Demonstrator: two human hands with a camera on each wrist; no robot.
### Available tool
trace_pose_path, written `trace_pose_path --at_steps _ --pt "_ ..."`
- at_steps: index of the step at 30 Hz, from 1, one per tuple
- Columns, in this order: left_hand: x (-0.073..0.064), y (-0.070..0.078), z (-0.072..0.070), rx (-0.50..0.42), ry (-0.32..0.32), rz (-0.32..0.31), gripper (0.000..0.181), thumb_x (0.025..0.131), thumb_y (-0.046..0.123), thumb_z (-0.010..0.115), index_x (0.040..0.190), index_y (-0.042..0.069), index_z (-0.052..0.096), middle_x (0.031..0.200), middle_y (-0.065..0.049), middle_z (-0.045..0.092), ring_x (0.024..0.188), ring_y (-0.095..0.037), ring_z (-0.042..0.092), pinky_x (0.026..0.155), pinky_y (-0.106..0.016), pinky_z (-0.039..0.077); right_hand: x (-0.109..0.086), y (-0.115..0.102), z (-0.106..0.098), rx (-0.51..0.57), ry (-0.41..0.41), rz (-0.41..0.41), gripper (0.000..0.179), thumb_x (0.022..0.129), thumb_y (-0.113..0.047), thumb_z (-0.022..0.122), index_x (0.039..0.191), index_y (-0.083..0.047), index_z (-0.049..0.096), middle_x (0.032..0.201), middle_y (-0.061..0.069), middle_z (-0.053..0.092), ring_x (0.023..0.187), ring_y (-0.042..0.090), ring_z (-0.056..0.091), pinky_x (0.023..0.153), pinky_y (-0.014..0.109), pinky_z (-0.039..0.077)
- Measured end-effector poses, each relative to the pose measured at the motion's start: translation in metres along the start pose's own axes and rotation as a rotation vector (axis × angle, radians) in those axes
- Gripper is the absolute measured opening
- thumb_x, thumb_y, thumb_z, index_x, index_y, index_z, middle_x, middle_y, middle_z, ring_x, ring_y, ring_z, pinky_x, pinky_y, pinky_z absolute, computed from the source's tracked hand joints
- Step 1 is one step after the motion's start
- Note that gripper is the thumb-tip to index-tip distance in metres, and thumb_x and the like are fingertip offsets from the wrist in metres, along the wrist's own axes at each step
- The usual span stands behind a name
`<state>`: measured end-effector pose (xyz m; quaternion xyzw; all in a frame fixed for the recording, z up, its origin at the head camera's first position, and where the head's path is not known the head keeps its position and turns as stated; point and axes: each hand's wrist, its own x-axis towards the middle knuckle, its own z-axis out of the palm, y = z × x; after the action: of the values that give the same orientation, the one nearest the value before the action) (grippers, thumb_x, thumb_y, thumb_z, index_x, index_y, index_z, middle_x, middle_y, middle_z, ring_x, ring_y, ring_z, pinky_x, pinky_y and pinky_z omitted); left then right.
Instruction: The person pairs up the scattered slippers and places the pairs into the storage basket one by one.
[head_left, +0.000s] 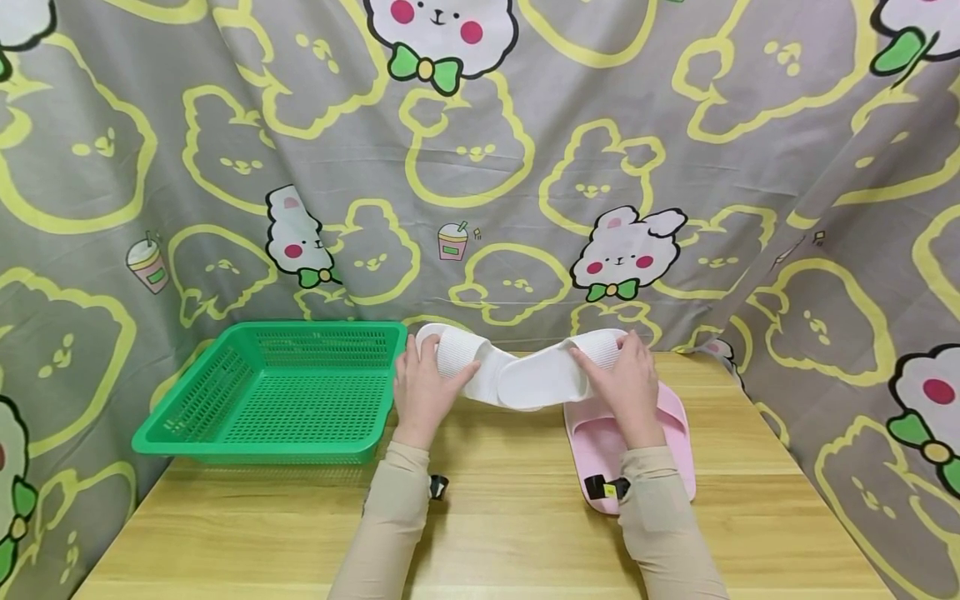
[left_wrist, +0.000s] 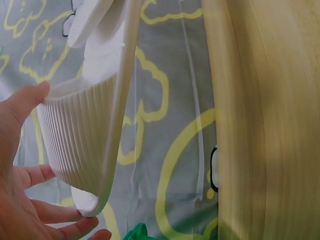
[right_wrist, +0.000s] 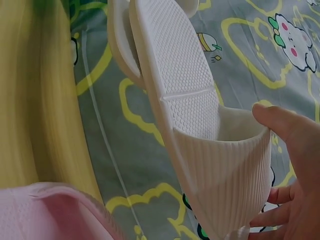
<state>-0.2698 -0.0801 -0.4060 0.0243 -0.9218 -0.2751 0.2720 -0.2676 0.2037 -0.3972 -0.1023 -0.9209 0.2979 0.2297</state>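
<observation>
My left hand [head_left: 424,385] grips a white slipper [head_left: 480,385] by its ribbed strap. In the left wrist view the thumb touches the strap's edge, and other fingers lie by the toe end. A second white slipper [head_left: 542,380] is held in my right hand [head_left: 630,383], also at the ribbed strap, with the thumb at the strap's opening in the right wrist view. Both slippers are raised at the table's far side, toes outward. Their heel ends overlap in the middle, the right one in front.
A pink slipper [head_left: 596,450] lies on the wooden table [head_left: 510,517], partly hidden under my right forearm; whether there is a second is unclear. To the left stands a green slatted basket [head_left: 262,446]. A grey patterned curtain [head_left: 517,167] hangs behind the table.
</observation>
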Motion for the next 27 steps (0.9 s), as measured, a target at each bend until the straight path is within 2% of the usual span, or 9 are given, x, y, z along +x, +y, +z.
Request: trace_pose_path --at_steps 5,10,15,22,27 --pt "-0.002 0.003 -0.001 0.015 -0.023 -0.036 0.076 0.063 0.073 0.057 0.119 0.024 0.045 0.136 -0.013 0.038 0.114 -0.037 0.041 0.079 -0.053 0.044 -0.004 -0.006 0.001 -0.023 0.007 0.029 0.095 0.063 -0.079 0.051 0.115 -0.001 0.04 0.111 0.02 0.049 0.108 0.038 0.044 0.088 0.052 0.038" --pt "-0.004 0.004 0.002 0.036 -0.038 -0.047 0.077 0.064 0.075 0.055 0.12 0.024 0.045 0.132 -0.011 0.04 0.11 -0.035 0.042 0.078 -0.051 0.044 -0.007 -0.009 0.001 -0.034 0.029 0.065 0.093 0.062 -0.08 0.05 0.111 -0.001 0.041 0.104 0.019 0.05 0.103 0.037 0.046 0.084 0.05 0.04" --pt "-0.005 0.005 0.005 0.056 -0.059 -0.035 0.077 0.064 0.076 0.053 0.12 0.024 0.045 0.133 -0.012 0.04 0.109 -0.037 0.044 0.078 -0.052 0.044 -0.009 -0.011 0.002 -0.029 0.05 0.078 0.093 0.063 -0.079 0.051 0.111 0.0 0.041 0.106 0.02 0.051 0.106 0.039 0.045 0.085 0.052 0.04" --pt "-0.006 0.006 0.008 0.062 -0.063 -0.011 0.078 0.064 0.076 0.053 0.119 0.022 0.046 0.126 -0.011 0.044 0.103 -0.034 0.048 0.078 -0.048 0.045 -0.011 -0.014 0.002 -0.063 -0.013 0.124 0.097 0.064 -0.081 0.046 0.115 0.001 0.039 0.116 0.023 0.048 0.112 0.041 0.042 0.084 0.056 0.04" --pt "-0.007 0.008 0.009 0.041 -0.071 -0.001 0.078 0.064 0.074 0.056 0.12 0.02 0.047 0.127 -0.014 0.044 0.107 -0.035 0.048 0.079 -0.047 0.046 -0.011 -0.015 0.002 -0.077 -0.044 0.143 0.102 0.062 -0.084 0.042 0.117 0.001 0.037 0.121 0.024 0.045 0.115 0.041 0.038 0.085 0.059 0.039"
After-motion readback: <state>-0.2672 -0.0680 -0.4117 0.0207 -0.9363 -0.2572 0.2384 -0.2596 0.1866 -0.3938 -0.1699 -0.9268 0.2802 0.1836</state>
